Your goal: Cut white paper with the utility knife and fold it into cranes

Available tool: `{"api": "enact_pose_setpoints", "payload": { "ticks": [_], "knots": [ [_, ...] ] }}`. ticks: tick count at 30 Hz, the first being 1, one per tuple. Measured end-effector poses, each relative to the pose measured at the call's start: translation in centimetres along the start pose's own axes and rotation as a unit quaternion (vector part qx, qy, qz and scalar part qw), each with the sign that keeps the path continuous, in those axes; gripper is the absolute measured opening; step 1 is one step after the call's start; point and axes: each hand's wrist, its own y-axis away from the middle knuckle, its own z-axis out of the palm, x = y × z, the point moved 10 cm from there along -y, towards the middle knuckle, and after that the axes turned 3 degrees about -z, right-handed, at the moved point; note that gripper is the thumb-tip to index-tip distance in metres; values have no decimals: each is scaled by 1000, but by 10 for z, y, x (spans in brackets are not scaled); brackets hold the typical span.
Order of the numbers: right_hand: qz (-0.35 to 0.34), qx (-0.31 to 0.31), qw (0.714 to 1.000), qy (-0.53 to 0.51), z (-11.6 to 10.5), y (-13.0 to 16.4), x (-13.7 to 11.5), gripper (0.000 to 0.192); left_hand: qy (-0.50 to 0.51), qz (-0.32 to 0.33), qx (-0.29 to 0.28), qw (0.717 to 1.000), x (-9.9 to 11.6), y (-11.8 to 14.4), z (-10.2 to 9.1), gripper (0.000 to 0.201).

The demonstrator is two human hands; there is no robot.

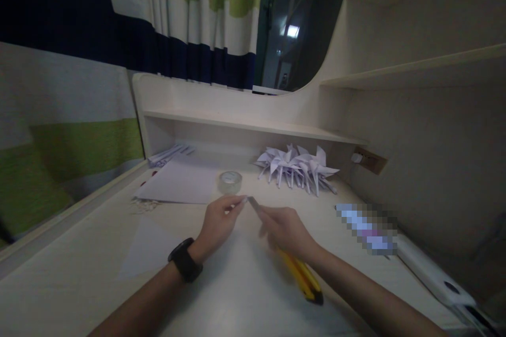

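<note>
Right up at the middle of the white desk (221, 310), close work with both hands! Clamped in the right hand (286, 231): a yellow utility knife (301, 275), its handle jutting out below the palm, angled back toward the wearer, black at the butt end. Out past the fingers on the far side, the metal blade (254, 204), slanting up and left, tip right at the fingertips opposite. Touching or just short of them? Cannot tell from here.

And over to the left hand (219, 217): thumb and index finger together at the tips, pinched on a small pale piece (245, 199), too tiny to name, just beside the blade's tip. On that wrist, a black watch (185, 260).

Just beyond the left hand, a roll of clear tape (230, 182), lying flat. Farther left, a stack of white paper (179, 181), with rolled paper sticks (169, 155) behind and pale scraps (145, 206) at the near corner. Closer in, a loose paper piece (143, 248) flat on the desktop. Beyond the right hand, under the shelf (245, 125), a heaped row of white paper pinwheels (294, 166). Off to the right, well apart from the knife, a white power strip (429, 268).
</note>
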Motion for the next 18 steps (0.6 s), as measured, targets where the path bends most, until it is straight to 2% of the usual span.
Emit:
{"api": "enact_pose_setpoints", "payload": {
  "ticks": [2,3,4,6,7,9,11,12,13,15,17,18],
  "knots": [
    [28,-5,991,-132,7,1,2,54,1,5,4,1000,4,0,-1,17],
    [26,0,990,-139,6,1,2,54,2,5,6,1000,4,0,-1,17],
    [16,11,994,-104,2,1,1,50,4,3,6,1000,4,0,-2,17],
    [-23,31,997,65,-8,2,-4,38,7,-6,2,1000,2,-1,-1,17],
    [-48,30,984,170,-10,3,-7,37,10,-12,-1,1000,0,-2,-1,17],
    [-96,12,934,343,-9,4,-12,47,19,-24,-10,999,-4,-3,1,17],
    [-128,-4,900,418,-8,5,-14,54,28,-31,-19,999,-5,-4,2,16],
    [-132,-6,898,420,-9,4,-15,54,31,-32,-20,999,-5,-4,2,16],
    [-126,-3,908,399,-11,3,-15,51,32,-32,-19,999,-5,-4,1,16],
    [-89,5,957,276,-17,1,-14,41,30,-26,-8,999,-2,-3,-2,17],
    [-22,1,999,46,-17,-1,-8,36,23,-9,7,1000,3,-1,-4,17],
    [22,-6,996,-86,-13,-1,-4,41,18,3,15,1000,6,0,-5,17]
  ]
}}
